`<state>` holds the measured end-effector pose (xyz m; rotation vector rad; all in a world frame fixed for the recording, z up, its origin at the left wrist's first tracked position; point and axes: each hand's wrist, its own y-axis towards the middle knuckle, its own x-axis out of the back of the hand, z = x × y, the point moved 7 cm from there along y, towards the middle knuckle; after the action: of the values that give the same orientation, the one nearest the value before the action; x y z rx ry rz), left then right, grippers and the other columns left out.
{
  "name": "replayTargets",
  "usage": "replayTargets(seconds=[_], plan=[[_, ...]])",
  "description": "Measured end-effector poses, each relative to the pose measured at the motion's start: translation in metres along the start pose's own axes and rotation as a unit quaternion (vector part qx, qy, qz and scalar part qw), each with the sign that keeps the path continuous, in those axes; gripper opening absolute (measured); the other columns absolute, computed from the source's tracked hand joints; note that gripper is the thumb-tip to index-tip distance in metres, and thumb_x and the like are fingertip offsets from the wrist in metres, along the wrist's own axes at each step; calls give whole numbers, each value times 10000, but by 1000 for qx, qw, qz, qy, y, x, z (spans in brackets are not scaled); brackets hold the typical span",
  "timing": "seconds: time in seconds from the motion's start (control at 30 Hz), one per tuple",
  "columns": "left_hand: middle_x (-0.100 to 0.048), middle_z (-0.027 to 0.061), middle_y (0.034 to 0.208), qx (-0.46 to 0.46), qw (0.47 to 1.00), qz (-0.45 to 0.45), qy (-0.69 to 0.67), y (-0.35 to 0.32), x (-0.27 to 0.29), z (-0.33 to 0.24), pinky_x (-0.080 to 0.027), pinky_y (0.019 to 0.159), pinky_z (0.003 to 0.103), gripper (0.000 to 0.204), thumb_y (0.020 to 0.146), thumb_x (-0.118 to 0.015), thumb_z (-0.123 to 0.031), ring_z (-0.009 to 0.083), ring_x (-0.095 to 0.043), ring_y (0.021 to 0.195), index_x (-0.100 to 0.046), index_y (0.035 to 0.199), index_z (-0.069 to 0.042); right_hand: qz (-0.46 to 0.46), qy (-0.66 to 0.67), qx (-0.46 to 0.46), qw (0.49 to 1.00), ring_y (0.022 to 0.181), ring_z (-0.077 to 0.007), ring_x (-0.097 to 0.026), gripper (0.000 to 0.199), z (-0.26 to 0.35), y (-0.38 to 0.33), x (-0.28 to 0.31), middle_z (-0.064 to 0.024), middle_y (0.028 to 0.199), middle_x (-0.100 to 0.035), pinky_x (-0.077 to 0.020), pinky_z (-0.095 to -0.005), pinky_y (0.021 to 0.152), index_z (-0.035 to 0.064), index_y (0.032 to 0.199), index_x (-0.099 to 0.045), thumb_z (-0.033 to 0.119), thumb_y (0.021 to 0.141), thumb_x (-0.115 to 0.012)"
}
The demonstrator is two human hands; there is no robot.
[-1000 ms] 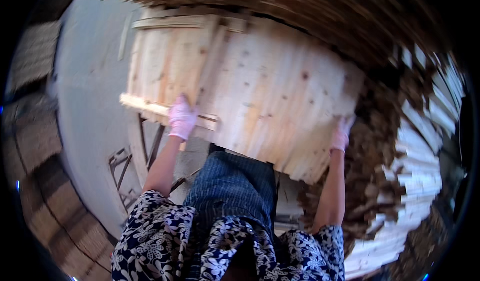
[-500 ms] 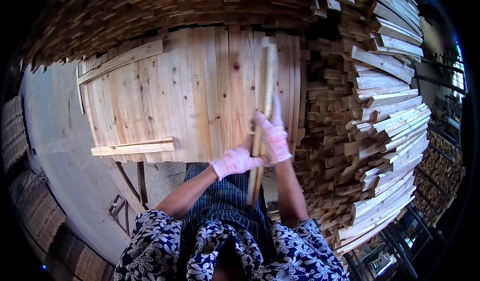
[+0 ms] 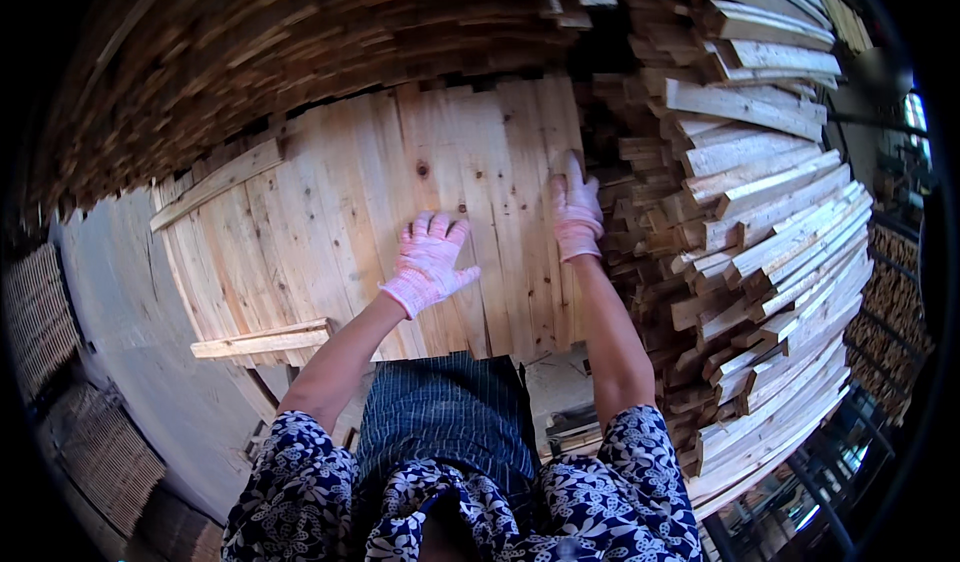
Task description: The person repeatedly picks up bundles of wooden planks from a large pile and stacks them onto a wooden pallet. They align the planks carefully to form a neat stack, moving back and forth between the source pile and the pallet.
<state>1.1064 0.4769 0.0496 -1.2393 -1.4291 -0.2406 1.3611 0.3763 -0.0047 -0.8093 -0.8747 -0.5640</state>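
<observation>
Pale wooden boards [image 3: 330,232] lie side by side in front of me, forming a flat layer with dark knots. My left hand [image 3: 432,260], in a pink-and-white knitted glove, rests flat on the middle of them with fingers spread. At the layer's right edge, my right hand [image 3: 577,212] in a matching glove touches the outermost board [image 3: 560,127]. Its fingers are stretched out along that edge, and no loose board shows in it. Two narrow wood strips lie across the left part of the layer: one at the far corner [image 3: 220,184], one at the near corner [image 3: 262,340].
A tall stack of board ends [image 3: 770,222] rises close to my right arm. Another dark wood pile [image 3: 330,52] runs along the far side. Grey floor [image 3: 130,302] shows at the left, with bundled wood stacks [image 3: 110,462] beyond it.
The two narrow boards held upright between my hands have left them. Both hands have spread apart and come down on the board layer. The view has shifted a little.
</observation>
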Motion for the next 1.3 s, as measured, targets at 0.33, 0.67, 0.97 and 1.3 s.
replayTargets(seconds=[0.33, 0.67, 0.97, 1.3], plan=[[-596, 159, 1246, -291, 893, -287, -188, 118, 158, -189, -474, 1021, 486, 529, 874, -724, -321, 381, -581, 1170, -574, 1334, -108, -41, 91, -75, 992, 1140, -444, -599, 532, -58, 17, -31, -230, 1291, -539, -530, -542, 923, 282, 1449, -490, 512, 975, -567], [-522, 230, 1251, -251, 846, -363, 299, 275, 147, -254, -494, 695, 545, 672, 970, -488, -159, 393, -556, 970, -306, 1579, -376, -83, 66, 35, 994, 1233, -422, -510, 603, 25, -74, 44, -208, 1361, -507, -442, -555, 991, 190, 1433, -507, 256, 874, -726], [-473, 348, 1265, -249, 963, -105, -7, 167, 289, -330, -550, 894, 530, 849, 859, -685, -194, 503, -607, 1092, -232, 1577, -171, 9, 720, -2, 693, 1135, -271, -630, 628, -8, -138, 30, -148, 1319, -602, -533, -421, 959, 148, 1509, -462, 411, 976, -663], [-285, 272, 1621, -146, 905, 9, -400, 30, 121, -131, -234, 1261, 433, 1159, 797, -826, -432, 410, -296, 1513, -130, 1616, 3, -13, 877, -9, 480, 1255, -339, -600, 908, 27, -50, 127, -165, 1419, -564, -516, -498, 1081, 72, 1517, -413, 692, 897, -648]])
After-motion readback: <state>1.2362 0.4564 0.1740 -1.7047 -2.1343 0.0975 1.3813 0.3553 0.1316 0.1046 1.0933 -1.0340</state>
